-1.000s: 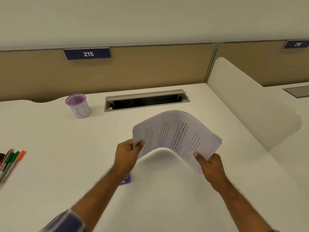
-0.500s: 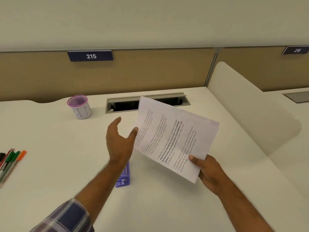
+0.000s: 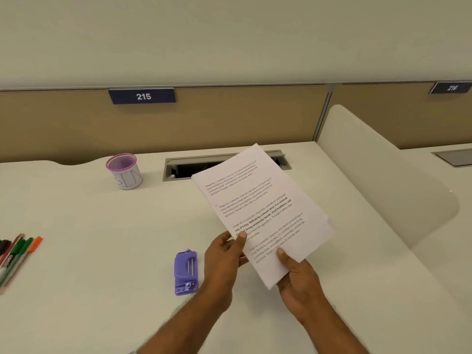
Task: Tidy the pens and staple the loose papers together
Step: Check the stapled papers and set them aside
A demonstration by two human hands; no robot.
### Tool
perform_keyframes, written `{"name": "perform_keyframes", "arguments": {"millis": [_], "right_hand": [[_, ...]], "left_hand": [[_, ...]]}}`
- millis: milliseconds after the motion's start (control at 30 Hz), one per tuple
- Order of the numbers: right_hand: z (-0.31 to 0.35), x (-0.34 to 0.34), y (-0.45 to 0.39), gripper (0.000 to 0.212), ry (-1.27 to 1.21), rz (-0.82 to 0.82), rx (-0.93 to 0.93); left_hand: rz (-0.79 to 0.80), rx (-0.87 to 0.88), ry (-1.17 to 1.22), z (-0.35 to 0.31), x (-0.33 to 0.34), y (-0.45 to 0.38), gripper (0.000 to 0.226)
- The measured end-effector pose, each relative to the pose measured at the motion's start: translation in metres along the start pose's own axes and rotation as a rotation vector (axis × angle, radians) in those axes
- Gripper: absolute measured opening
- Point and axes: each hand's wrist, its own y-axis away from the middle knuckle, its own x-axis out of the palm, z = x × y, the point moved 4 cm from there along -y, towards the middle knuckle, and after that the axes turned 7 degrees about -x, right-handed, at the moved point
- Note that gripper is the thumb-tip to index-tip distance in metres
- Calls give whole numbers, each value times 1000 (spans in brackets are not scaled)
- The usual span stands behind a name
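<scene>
Holding papers (image 3: 258, 208): left hand (image 3: 224, 259), right hand (image 3: 296, 274); stapler (image 3: 186, 273) beside.

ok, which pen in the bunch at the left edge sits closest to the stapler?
The orange-capped pen, the rightmost of the bunch; the green-capped pens and the rest lie further left, away from the purple stapler.

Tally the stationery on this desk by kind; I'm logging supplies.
Pen cup: 1
Stapler: 1
Paper stack, held in left hand and right hand: 1
Pens at the left edge: at least 4; bunched and cut off, exact count unclear
Total: at least 7
</scene>
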Motion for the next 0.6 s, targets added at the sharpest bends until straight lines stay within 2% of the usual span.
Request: {"name": "perform_keyframes", "arguments": {"millis": [67, 267, 367, 467, 600], "right_hand": [[-3, 1, 4, 39, 8, -1, -1], [14, -13, 1, 37, -42, -75, 13], [37, -34, -9, 35, -92, -174, 42], [64, -53, -21, 25, -25, -223, 50], [94, -64, -33, 26, 195, -37, 97]], "left_hand": [[-1, 37, -29, -4, 6, -1, 17], [-16, -13, -95, -11, 5, -12, 19], [48, -53, -182, -18, 4, -23, 18], [135, -67, -282, -27, 9, -33, 17], [222, -69, -391, -35, 26, -44, 16]]}}
